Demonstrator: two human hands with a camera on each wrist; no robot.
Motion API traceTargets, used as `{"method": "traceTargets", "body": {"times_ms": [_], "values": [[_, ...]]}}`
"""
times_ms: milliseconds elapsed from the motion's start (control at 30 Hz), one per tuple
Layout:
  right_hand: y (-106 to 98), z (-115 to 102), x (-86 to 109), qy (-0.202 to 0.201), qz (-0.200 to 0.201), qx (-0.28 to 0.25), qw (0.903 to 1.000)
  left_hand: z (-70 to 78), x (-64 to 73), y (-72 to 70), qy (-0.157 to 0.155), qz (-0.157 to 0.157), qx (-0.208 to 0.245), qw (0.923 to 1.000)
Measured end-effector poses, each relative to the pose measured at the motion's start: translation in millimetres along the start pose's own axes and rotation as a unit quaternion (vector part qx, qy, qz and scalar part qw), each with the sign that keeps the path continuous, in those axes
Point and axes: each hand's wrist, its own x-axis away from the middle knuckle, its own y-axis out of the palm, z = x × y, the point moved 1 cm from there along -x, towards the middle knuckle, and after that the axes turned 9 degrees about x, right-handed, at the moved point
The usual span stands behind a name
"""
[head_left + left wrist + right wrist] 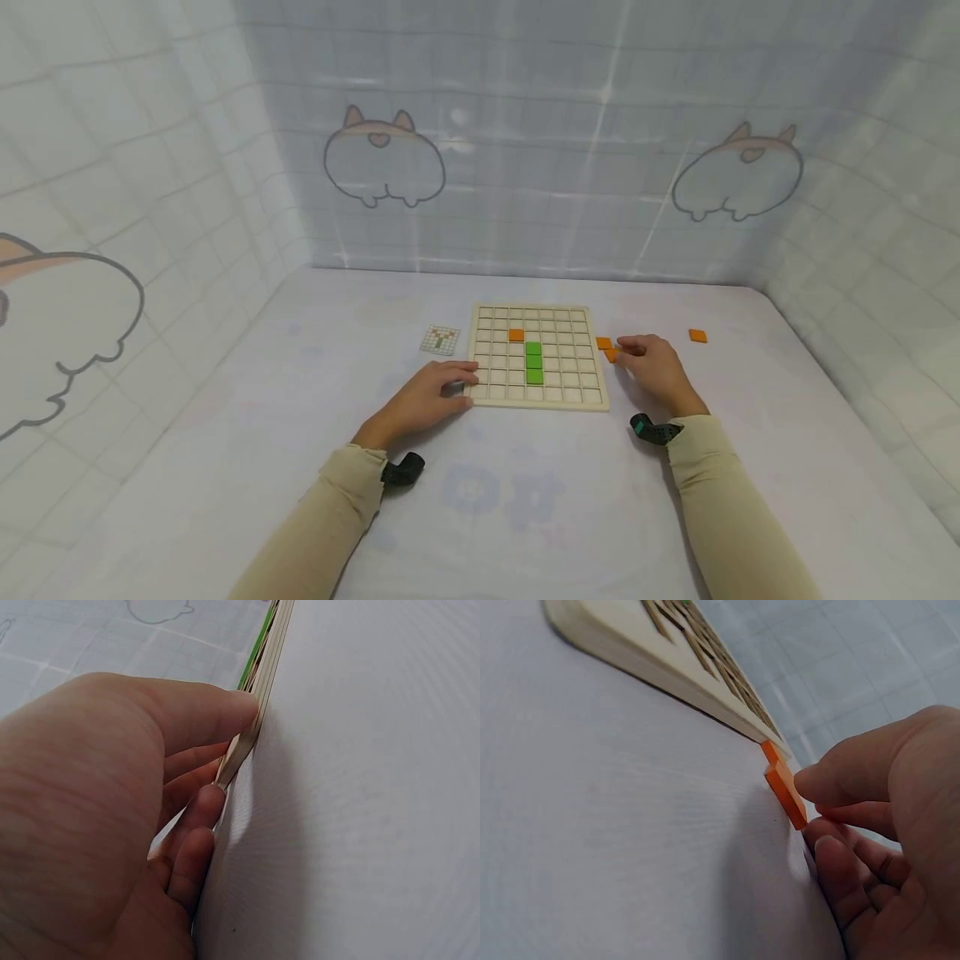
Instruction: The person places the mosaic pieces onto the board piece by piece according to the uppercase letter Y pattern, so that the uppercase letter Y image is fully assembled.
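My left hand [426, 396] loosely holds the board [566, 364] at its near-left corner. Right hand [651, 367] touches an orange tile [784, 793], fingers nearly together; can't tell if pinched.

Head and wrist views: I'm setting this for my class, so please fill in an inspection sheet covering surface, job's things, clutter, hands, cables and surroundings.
Surface: pale table, faintly printed.
Job's things: grid board holding one orange square and three green squares; pattern card to its left; three loose orange tiles to its right.
Clutter: nothing seen.
Hands: left hand touches the board's near left corner; right hand touches a loose tile, grip unclear.
Cables: nothing seen.
Surroundings: pale walls with cartoon animals.
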Motion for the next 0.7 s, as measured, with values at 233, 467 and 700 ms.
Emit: {"method": "traceTargets", "body": {"times_ms": [233, 467, 700], "values": [[3.7, -2.5, 4.4, -0.004, 0.001, 0.015, 0.9999, 1.6, 0.7, 0.3, -0.001, -0.002, 0.000, 1.0000], [5.1, 1.6, 3.4, -0.020, 0.008, 0.023, 0.9995, 1.2, 2.7, -0.1, 0.005, -0.001, 0.000, 1.0000], [2.5, 4.5, 4.6, -0.033, 0.040, 0.005, 0.9986, 1.7, 2.7, -1.0, 0.004, 0.002, 0.003, 1.0000]]}}
